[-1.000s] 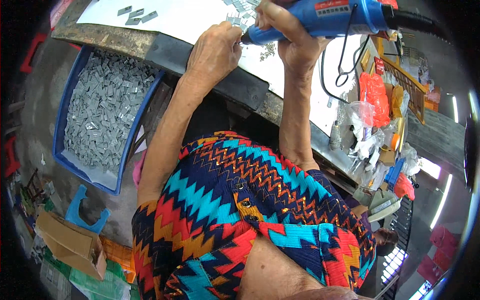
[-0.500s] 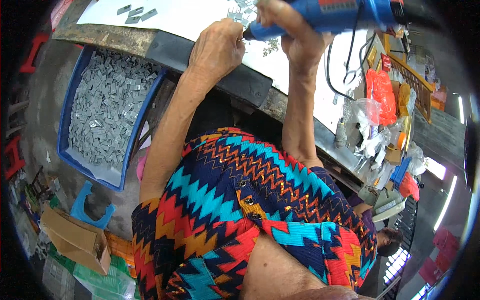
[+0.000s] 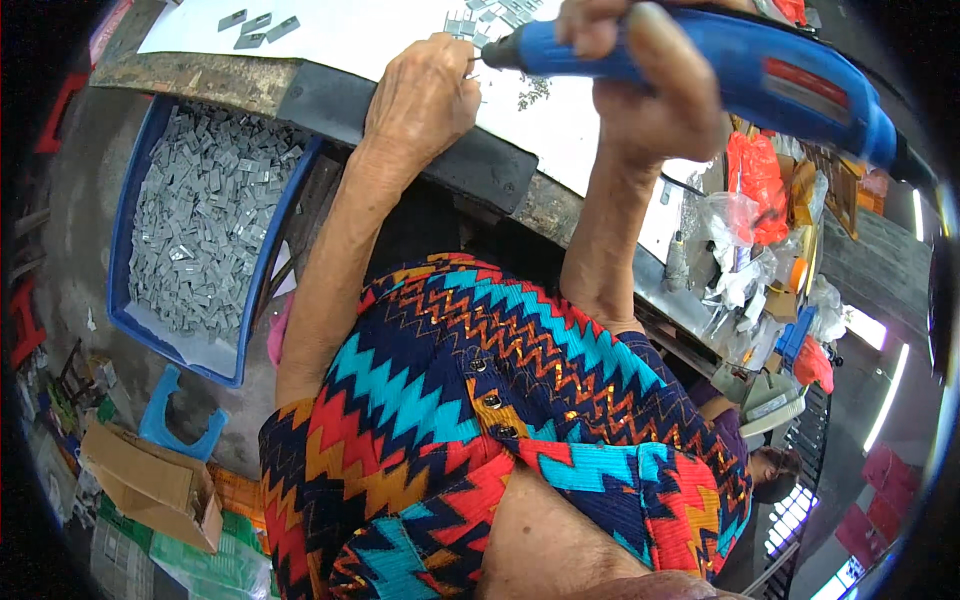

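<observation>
— So, where are the hands?

— Both are up at the near edge of the white worktop (image 3: pixel 600 140). The right hand (image 3: pixel 650 95) is clamped around the body of a blue power screwdriver (image 3: pixel 720 70), whose tip points left toward the other hand. The left hand (image 3: pixel 425 95) is curled knuckles-up just beside that tip; whether its fingers pinch anything, I cannot tell.

— And the small parts?

— A cluster of small grey metal pieces (image 3: pixel 490 15) lies on the worktop right behind the left hand, with three more (image 3: pixel 258 25) near its far left corner. Below the worktop's left end, a blue bin (image 3: pixel 125 250) is heaped with the same grey pieces.

— Anything else?

— Orange and clear bags (image 3: pixel 755 200) crowd the right end.
</observation>
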Available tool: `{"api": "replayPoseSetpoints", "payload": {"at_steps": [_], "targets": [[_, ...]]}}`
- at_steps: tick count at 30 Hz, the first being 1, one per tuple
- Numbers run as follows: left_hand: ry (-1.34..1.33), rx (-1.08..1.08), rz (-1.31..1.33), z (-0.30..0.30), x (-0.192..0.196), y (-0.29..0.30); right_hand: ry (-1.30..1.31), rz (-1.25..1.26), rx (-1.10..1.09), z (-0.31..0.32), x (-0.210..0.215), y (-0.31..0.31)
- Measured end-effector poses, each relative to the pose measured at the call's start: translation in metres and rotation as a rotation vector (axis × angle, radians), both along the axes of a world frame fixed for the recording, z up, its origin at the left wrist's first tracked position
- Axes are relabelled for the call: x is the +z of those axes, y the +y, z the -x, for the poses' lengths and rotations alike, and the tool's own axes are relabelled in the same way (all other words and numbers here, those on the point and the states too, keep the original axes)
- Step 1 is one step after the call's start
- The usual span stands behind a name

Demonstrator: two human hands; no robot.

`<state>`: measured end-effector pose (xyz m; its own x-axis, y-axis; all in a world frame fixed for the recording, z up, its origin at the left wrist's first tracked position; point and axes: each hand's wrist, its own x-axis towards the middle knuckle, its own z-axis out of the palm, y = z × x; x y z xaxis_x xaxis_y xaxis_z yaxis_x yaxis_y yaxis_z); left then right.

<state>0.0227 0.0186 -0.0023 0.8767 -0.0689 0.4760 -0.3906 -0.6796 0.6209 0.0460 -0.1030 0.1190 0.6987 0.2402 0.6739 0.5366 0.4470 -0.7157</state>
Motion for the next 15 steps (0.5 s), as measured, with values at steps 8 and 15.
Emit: {"api": "replayPoseSetpoints", "payload": {"at_steps": [8, 15], "targets": [[-0.042, -0.016, 0.010, 0.000, -0.004, 0.002, -0.041, -0.064, -0.114, 0.000, -0.024, -0.026], [-0.055, 0.049, -0.093, 0.004, 0.000, 0.009, 0.126, -0.111, -0.225, 0.003, -0.038, -0.024]]}}
